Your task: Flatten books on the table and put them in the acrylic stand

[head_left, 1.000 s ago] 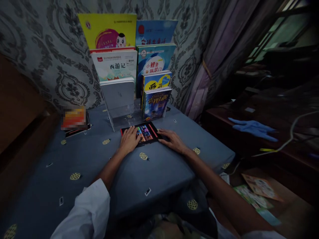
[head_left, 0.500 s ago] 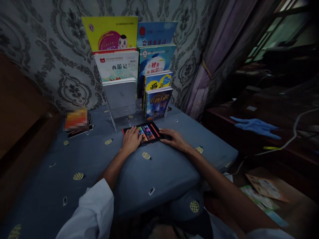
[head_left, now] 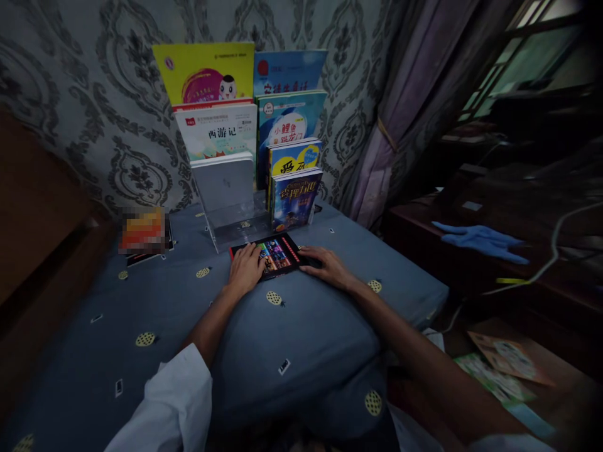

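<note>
Head view: on blue pineapple-print cloth (head_left: 311,333), a thin black rectangular book (head_left: 279,254) (probably light, slick, best edge-held) is overlaid by the left hand (head_left: 246,267), fingers flat, ungripping, and edge-touched by the right hand (head_left: 328,266), fingers loosely parted.

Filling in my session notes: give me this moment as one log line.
left hand: resting on dark book | right hand: at its right edge | behind: clear rack with upright books

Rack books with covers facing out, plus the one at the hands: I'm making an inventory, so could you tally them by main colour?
Yellow book: 1
White book: 1
Grey book: 1
Blue books: 3
Blue-and-yellow book: 1
Black book: 1
Total: 8
Edges peeking from behind are not counted.
</note>
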Tool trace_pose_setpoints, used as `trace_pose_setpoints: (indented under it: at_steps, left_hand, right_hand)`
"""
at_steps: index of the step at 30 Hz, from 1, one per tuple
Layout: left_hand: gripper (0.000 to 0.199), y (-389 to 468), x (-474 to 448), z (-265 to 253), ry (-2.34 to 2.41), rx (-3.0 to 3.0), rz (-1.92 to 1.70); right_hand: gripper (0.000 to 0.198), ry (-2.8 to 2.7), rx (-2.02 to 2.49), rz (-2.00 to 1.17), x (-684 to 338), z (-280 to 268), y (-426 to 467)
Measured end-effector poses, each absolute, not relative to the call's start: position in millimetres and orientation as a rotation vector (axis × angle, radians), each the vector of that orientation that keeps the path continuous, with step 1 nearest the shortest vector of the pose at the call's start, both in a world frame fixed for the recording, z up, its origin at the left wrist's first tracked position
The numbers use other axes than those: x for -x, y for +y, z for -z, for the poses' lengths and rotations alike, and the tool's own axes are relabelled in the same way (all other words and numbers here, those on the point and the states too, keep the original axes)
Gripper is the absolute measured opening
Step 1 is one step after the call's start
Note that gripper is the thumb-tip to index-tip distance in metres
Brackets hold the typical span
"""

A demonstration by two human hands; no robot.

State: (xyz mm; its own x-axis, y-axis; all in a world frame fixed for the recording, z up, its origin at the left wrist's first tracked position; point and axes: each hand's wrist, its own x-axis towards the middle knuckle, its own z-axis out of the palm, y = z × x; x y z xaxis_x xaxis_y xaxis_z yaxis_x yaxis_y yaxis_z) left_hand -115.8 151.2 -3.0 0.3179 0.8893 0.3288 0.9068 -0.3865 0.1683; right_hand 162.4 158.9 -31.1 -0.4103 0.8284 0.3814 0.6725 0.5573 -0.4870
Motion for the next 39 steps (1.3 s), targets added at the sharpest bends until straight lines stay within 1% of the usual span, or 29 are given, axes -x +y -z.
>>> trace_pose_setpoints:
  at_steps: [12, 19, 24, 27, 33, 39]
  left_hand:
    - [0.041, 150.9, 114.8, 2.0, -1.699, 2.503, 0.568]
    - [0.041, 150.0, 113.1, 0.6, -1.733, 2.482, 0.556]
    - [0.042, 149.7, 113.0, -0.6, -1.749, 2.491, 0.556]
    - [0.041, 149.7, 113.3, -0.5, -1.751, 2.503, 0.553]
    - [0.041, 151.0, 114.2, 2.9, -1.757, 2.497, 0.597]
    - [0.042, 151.4, 114.8, 5.4, -1.768, 2.501, 0.607]
  right_hand:
    - [0.047, -2.222, 1.228, -0.271, -159.4, 26.8, 153.4]
    - [0.044, -2.228, 1.277, -0.201, -152.7, 17.0, 144.6]
    - [0.038, -2.329, 1.228, -0.161, -129.8, 5.1, 146.4]
    - [0.036, -2.426, 1.15, -0.203, -108.8, 1.1, 153.7]
    - [0.039, -2.512, 1.075, -0.213, -76.3, 4.7, 181.2]
    - [0.042, -2.395, 1.162, -0.209, -97.9, 15.0, 217.9]
